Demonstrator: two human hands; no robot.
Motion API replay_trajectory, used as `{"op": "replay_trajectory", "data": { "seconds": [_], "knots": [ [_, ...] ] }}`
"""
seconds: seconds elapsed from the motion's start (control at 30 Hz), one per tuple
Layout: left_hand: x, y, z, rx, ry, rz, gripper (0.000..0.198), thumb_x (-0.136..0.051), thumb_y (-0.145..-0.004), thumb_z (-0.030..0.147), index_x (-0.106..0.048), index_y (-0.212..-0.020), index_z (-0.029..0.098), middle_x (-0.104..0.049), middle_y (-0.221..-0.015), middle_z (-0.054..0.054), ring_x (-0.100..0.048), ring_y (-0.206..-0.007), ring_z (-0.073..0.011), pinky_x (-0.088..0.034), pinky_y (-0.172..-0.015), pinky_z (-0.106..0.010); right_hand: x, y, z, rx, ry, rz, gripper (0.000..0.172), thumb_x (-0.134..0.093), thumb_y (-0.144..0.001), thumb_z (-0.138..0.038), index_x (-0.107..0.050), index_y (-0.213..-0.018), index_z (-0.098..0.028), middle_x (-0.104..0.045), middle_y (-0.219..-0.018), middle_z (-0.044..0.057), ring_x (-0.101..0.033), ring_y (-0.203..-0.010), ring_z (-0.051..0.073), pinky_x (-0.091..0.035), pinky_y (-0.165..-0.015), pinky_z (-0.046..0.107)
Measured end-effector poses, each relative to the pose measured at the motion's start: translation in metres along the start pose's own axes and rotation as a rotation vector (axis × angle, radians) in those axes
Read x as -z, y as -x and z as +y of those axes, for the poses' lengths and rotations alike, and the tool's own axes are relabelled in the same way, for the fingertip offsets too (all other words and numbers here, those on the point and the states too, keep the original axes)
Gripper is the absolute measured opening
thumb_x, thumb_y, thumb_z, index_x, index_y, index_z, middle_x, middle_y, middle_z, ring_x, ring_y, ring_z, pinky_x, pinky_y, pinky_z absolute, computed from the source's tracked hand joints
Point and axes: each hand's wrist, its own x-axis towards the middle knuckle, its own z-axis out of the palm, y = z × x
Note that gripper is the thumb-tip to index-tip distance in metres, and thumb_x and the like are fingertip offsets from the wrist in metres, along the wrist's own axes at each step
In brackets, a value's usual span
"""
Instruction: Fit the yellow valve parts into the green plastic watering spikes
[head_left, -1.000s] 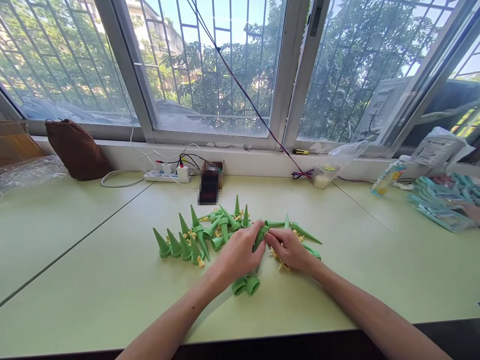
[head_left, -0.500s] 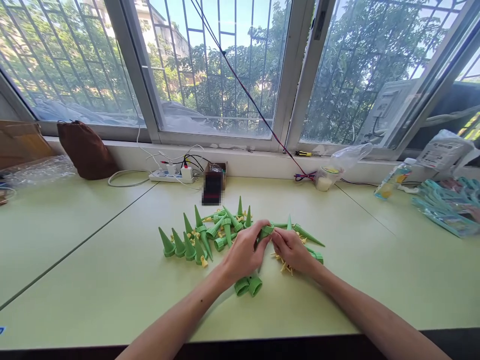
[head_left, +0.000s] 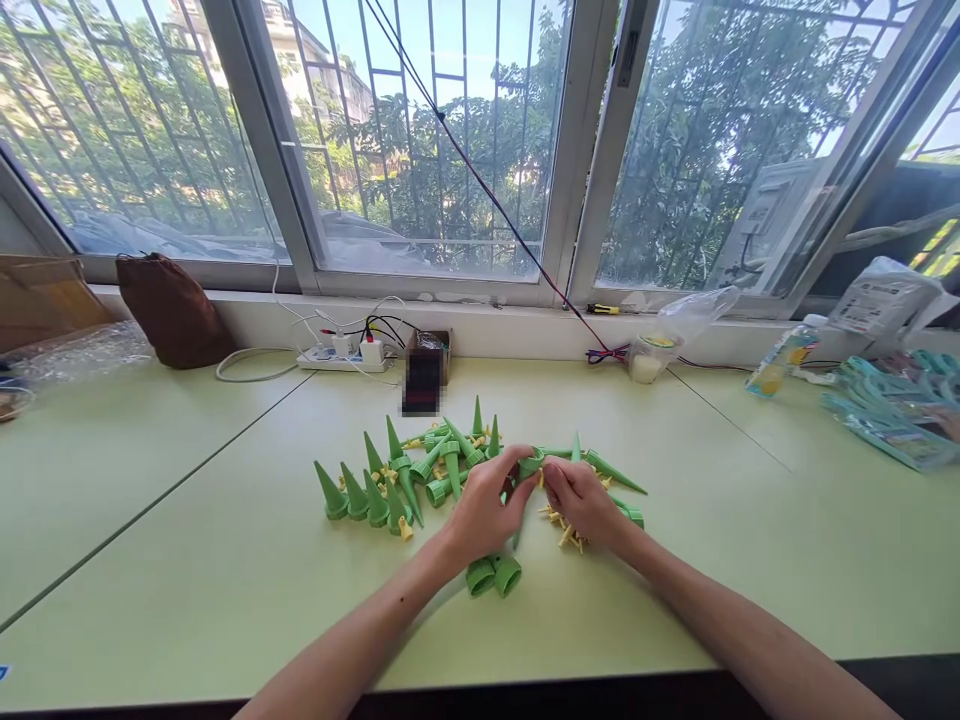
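My left hand [head_left: 491,505] is wrapped round a green plastic plant-watering spike [head_left: 531,462], its open ribbed collar facing up and its point hanging below the fingers. Close beside the collar, my right hand [head_left: 581,497] is closed in a pinch. A bit of yellow shows at its fingertips, seemingly a small yellow plastic piece, mostly hidden by the fingers. Under the right hand lies a pile of yellow pieces [head_left: 571,538]. Two green spikes [head_left: 493,576] lie below my left wrist with their open ends toward me.
Left of my hands, several green spikes [head_left: 330,492] stand on their collars, with more lying beyond among yellow pieces. Farther back are a power strip [head_left: 341,360], a small box [head_left: 442,350], a brown bag [head_left: 172,310], a plastic cup [head_left: 646,362] and a bottle [head_left: 784,358].
My right fingertips have drawn slightly away from the green collar, and a bit of yellow now shows between the hands. My left hand keeps its hold. The whole view has shifted slightly.
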Motion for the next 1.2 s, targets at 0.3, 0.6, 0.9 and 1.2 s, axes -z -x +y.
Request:
{"op": "replay_trajectory", "data": {
  "seconds": [0.3,0.6,0.9,1.2],
  "knots": [
    [0.0,-0.004,0.0,0.189,0.21,0.048,0.022,-0.059,-0.088,0.033,-0.054,-0.105,0.019,-0.05,-0.065,0.005,-0.049,-0.058,-0.01,-0.043,-0.055,-0.021,0.002,-0.001,-0.011,0.014,0.04,0.021,0.036,-0.042,-0.1,-0.043,-0.048,-0.074,-0.019,-0.042,-0.061,-0.004,-0.035,-0.054,0.011,-0.03,-0.051,0.025],
    [0.001,-0.007,-0.001,0.307,0.327,0.107,0.025,-0.061,-0.087,0.037,-0.055,-0.102,0.018,-0.039,-0.056,0.008,-0.037,-0.05,-0.0084,-0.031,-0.048,-0.02,0.002,-0.001,-0.012,0.027,-0.024,0.068,0.022,-0.056,-0.093,-0.04,-0.053,-0.1,-0.019,-0.053,-0.069,-0.002,-0.049,-0.057,0.012,-0.042,-0.054,0.024],
    [0.001,-0.004,-0.003,0.267,0.302,0.014,0.029,-0.059,-0.088,0.038,-0.052,-0.109,0.018,-0.04,-0.057,0.008,-0.037,-0.052,-0.0094,-0.033,-0.05,-0.02,0.001,0.0,-0.008,0.078,0.04,0.143,0.017,-0.054,-0.094,-0.037,-0.056,-0.095,-0.02,-0.064,-0.076,0.003,-0.061,-0.066,0.016,-0.05,-0.061,0.027],
    [0.002,-0.003,-0.002,0.247,0.289,-0.004,0.03,-0.058,-0.089,0.038,-0.052,-0.111,0.018,-0.04,-0.058,0.008,-0.036,-0.052,-0.009,-0.033,-0.05,-0.02,0.001,0.001,-0.004,0.11,0.1,0.165,0.014,-0.053,-0.094,-0.033,-0.055,-0.089,-0.02,-0.061,-0.069,0.0,-0.053,-0.057,0.013,-0.042,-0.054,0.024]
  ]
}}
